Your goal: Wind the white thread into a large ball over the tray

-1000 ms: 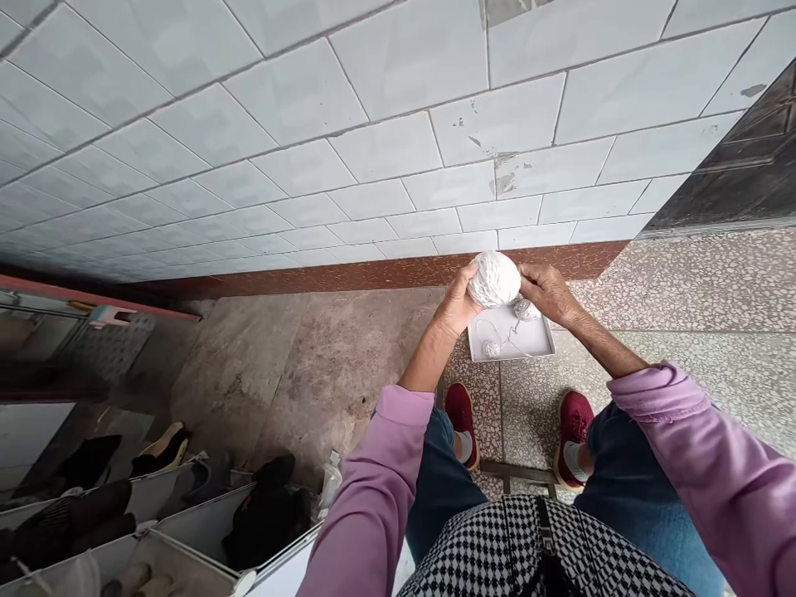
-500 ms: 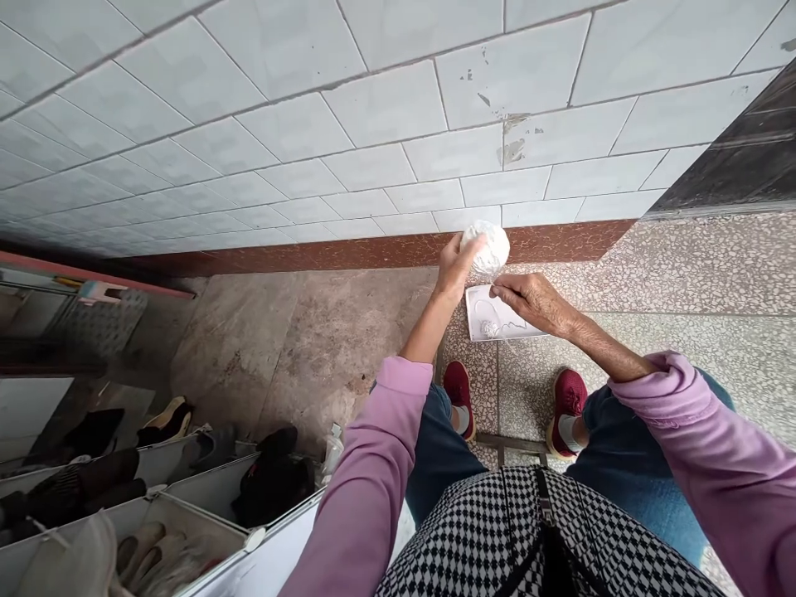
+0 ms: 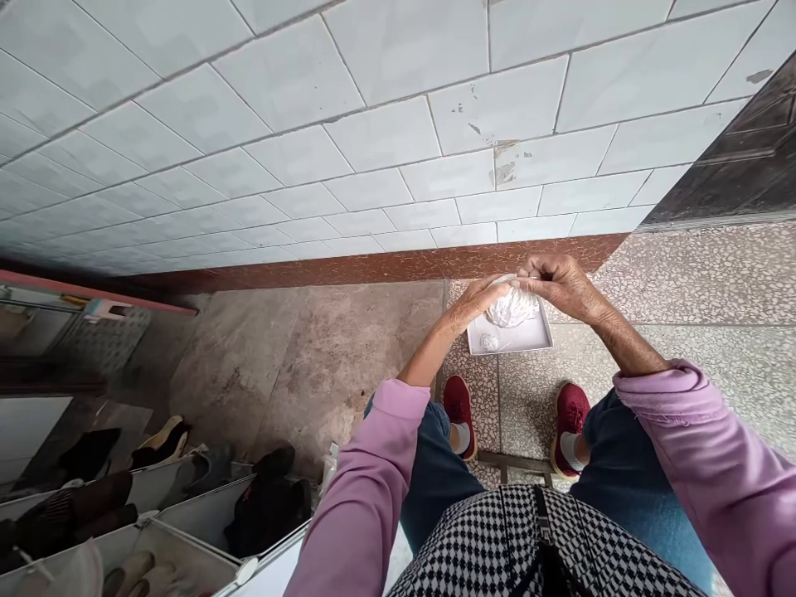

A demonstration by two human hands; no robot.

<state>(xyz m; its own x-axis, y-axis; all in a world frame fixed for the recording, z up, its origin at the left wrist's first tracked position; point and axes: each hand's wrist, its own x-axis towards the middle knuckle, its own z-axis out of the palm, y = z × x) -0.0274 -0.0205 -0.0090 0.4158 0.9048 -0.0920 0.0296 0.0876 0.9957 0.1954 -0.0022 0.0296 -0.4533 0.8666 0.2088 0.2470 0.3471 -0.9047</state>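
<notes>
A large ball of white yarn [image 3: 513, 310] is held above the shallow white tray, close to the wall. My left hand [image 3: 473, 301] grips its left and upper side, fingers wrapped round it. At the ball's upper right, my right hand [image 3: 563, 287] has its thumb and fingers pinched together, apparently on the yarn's strand, which is too thin to follow clearly. The white tray [image 3: 540, 342] lies on the speckled floor below, partly covered by the ball. In its near left corner sits a small clump of white yarn [image 3: 489, 342].
A tiled wall [image 3: 361, 178] with a reddish-brown base strip [image 3: 373, 267] rises just beyond my hands. My red shoes [image 3: 458, 406] stand either side of a low metal bar [image 3: 519, 463]. At lower left is an open shoe rack [image 3: 205, 514] holding shoes.
The ball has turned and come lower, over the tray. My right hand has risen from beside the tray to the ball's upper right. My left hand now reaches over its top.
</notes>
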